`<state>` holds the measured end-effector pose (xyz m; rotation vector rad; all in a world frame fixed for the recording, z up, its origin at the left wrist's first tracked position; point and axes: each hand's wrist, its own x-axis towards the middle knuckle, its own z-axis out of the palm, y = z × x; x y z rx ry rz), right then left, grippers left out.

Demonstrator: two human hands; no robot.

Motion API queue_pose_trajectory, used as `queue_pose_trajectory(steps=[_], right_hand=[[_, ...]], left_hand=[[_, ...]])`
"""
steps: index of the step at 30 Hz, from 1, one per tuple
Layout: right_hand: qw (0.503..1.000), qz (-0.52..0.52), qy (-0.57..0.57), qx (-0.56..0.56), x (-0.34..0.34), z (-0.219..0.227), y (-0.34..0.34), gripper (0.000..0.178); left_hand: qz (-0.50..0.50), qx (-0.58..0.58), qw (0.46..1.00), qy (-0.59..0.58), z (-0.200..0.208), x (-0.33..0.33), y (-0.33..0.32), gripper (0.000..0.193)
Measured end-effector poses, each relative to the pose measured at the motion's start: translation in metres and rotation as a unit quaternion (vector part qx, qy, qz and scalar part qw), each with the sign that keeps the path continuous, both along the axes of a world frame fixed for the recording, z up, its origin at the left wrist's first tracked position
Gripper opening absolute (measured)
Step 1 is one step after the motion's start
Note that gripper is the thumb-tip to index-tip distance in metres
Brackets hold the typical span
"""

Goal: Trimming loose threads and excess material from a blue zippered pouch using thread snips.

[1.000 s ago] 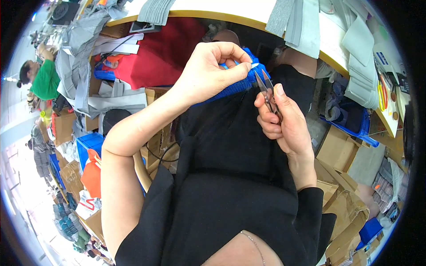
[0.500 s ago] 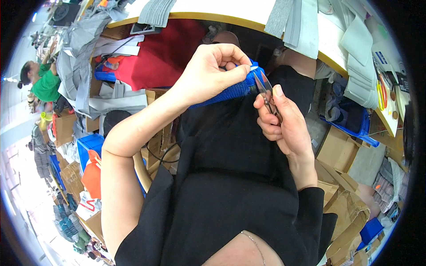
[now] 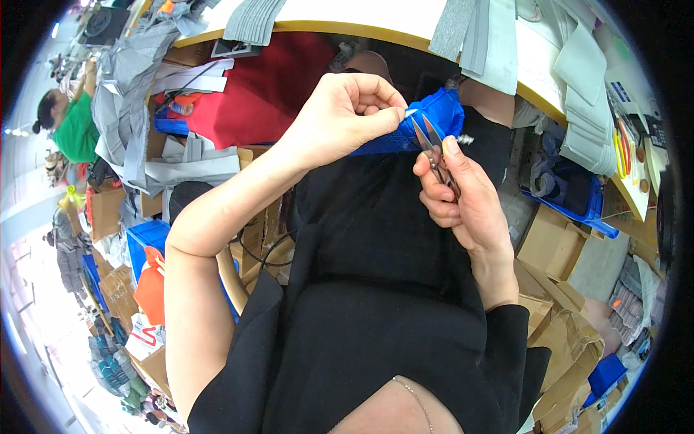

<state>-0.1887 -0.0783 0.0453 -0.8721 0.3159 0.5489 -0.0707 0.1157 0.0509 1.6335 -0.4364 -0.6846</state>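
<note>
My left hand (image 3: 354,108) is closed in a pinch, with a small white tip (image 3: 410,112) showing at the thumb and forefinger. Blue cloth (image 3: 442,108) lies just beyond that pinch, over my lap. In my right hand (image 3: 466,195) is a pair of small scissors (image 3: 432,148), blades parted and pointing up toward the white tip and the cloth. A short whitish twisted piece (image 3: 466,139) shows beside my right thumb, near the cloth's edge. The fingers of my left hand hide most of what they pinch.
A white table (image 3: 347,13) with a yellow edge runs across the far side, stacked with grey fabric strips (image 3: 254,20). Red cloth (image 3: 253,94) hangs left of my lap. A blue crate (image 3: 575,195) and cardboard boxes (image 3: 553,242) stand at right. A person in green (image 3: 76,130) is far left.
The blue cloth now spreads farther right behind the blades, and the whitish twisted piece has come into view beside my right thumb. Both hands stay nearly in place. The far person has shifted slightly.
</note>
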Motion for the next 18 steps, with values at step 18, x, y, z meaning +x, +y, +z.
queue_pose_trajectory(steps=[18], right_hand=[[0.998,-0.034,-0.005,0.044,0.001,-0.014,0.004,0.042]], left_hand=[[-0.033,-0.014,0.989,0.141,0.004,-0.006,-0.003,0.013]])
